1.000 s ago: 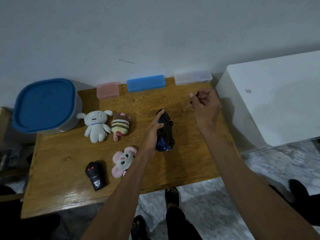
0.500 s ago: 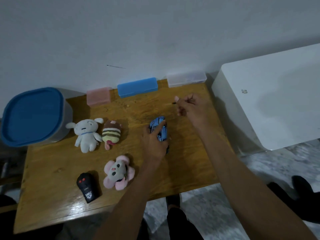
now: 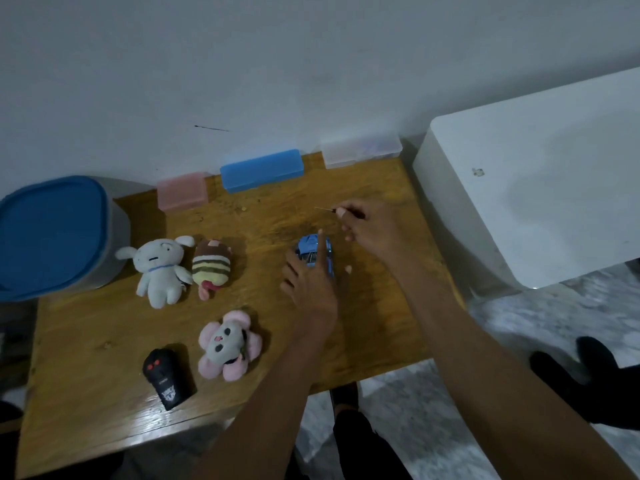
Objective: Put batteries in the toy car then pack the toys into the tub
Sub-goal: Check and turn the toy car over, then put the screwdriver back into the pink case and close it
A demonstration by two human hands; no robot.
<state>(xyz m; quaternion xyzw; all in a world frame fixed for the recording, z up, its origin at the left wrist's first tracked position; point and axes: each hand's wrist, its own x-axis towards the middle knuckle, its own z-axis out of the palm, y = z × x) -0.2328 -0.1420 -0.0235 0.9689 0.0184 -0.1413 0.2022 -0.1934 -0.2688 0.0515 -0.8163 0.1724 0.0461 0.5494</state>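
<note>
Head view, left hand (image 3: 309, 278) gripping toy car (image 3: 309, 249) on table (image 3: 104, 323), right hand (image 3: 372, 226) beside it pinching screwdriver (image 3: 327, 209)

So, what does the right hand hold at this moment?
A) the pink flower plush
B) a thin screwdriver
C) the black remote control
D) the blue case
B: the right hand pinches a thin screwdriver in its fingers above the toy car, while the other three things lie untouched on the table.

Blue toy car (image 3: 309, 250), blue-lidded grey tub (image 3: 52, 233), brown-and-cream striped plush (image 3: 211, 268), black remote (image 3: 166, 377).
</note>
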